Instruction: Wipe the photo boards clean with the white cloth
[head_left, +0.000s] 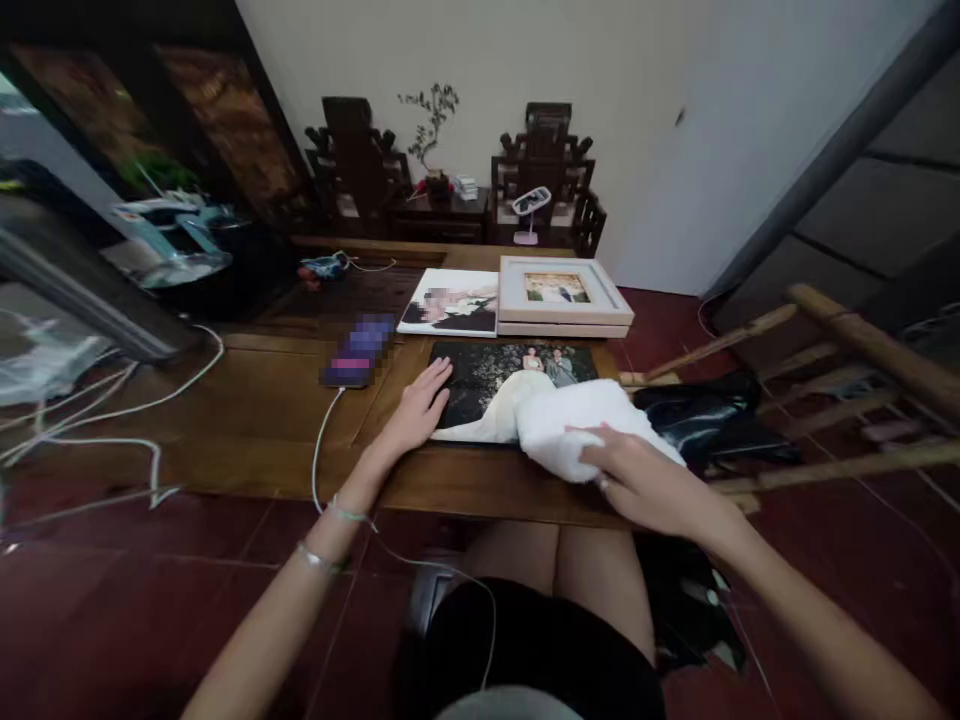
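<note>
A large dark photo print lies flat on the low wooden table in front of me. My left hand rests flat and open on the print's left edge, fingers stretched out. My right hand lies on top of a white cloth that covers the print's lower right part, fingers bent over the cloth and pressing it down.
Behind the print lie another photo print and a white framed picture. A phone on a white cable sits to the left. Loose cables run over the table's left side. Bamboo poles and a dark bag are at right.
</note>
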